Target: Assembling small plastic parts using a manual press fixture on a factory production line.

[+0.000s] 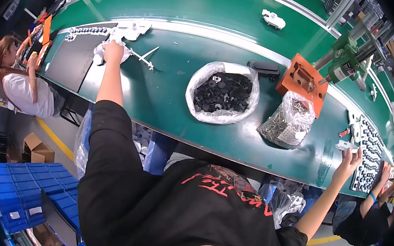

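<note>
My left hand (113,52) reaches to the far left among a cluster of white plastic housings (137,29). Its fingers curl down onto a white plastic part, and their tips are hidden. A thin white branched piece (142,57) lies just right of that hand. Off to the right, my right hand (348,163) holds a small white plastic part (345,146) in its fingertips, above the table's edge. Beside it is a board with rows of small black and white parts (369,156).
An open bag (255,96) of black plastic parts stands mid-table. Right of it are a clear bag of screws (279,126), a black case (264,68), an orange fixture (321,98) and a green press (347,64). Co-workers sit at both ends. Blue crates (25,177) stand lower left.
</note>
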`<state>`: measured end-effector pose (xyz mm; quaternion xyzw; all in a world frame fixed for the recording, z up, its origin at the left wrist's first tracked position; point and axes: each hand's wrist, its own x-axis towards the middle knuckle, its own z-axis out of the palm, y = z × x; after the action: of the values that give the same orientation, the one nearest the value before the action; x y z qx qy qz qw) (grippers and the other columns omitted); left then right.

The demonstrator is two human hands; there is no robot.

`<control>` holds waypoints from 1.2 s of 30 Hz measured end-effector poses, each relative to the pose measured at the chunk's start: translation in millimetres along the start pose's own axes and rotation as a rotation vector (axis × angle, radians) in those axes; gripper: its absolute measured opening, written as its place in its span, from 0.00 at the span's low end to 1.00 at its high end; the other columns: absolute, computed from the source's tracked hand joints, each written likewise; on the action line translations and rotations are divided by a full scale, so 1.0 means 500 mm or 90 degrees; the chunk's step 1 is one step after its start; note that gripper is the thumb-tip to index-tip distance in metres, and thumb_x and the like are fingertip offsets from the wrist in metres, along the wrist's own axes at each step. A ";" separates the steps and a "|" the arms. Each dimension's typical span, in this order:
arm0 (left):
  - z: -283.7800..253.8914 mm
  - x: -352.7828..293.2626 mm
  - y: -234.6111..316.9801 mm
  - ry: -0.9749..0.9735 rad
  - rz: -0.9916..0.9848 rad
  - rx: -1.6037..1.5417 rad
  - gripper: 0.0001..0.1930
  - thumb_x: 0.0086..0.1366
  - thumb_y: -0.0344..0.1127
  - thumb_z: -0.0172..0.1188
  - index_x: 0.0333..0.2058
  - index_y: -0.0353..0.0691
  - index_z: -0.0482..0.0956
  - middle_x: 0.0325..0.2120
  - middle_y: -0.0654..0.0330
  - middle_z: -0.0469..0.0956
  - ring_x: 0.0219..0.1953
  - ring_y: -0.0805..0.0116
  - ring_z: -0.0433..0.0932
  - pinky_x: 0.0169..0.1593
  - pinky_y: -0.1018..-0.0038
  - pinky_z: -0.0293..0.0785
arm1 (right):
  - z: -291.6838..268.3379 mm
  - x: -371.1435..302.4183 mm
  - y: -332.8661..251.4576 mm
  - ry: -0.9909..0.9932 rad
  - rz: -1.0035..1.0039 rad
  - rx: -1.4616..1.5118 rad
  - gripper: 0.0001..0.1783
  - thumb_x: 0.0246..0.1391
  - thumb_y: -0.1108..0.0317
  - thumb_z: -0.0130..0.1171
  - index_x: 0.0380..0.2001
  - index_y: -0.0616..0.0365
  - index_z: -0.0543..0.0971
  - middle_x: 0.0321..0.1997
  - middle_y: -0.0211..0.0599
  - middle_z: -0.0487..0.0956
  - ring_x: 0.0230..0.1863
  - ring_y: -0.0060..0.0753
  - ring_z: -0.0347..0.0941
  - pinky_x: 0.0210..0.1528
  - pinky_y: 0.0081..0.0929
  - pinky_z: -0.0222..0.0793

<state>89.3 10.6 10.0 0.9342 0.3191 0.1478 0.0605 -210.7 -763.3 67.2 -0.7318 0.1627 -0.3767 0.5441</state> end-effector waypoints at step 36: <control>-0.275 -0.740 0.372 -0.719 0.536 -1.154 0.09 0.64 0.28 0.50 0.43 0.34 0.72 0.42 0.59 0.70 0.38 0.76 0.71 0.41 0.81 0.68 | 0.357 -0.223 -0.268 -0.485 -0.101 0.014 0.39 0.41 0.65 0.68 0.56 0.62 0.63 0.45 0.39 0.73 0.45 0.27 0.72 0.46 0.26 0.70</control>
<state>-124.7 -361.0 91.3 0.5131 -0.3146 -0.1083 0.7912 -177.7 -523.4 126.3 -0.8239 -0.1124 -0.1204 0.5423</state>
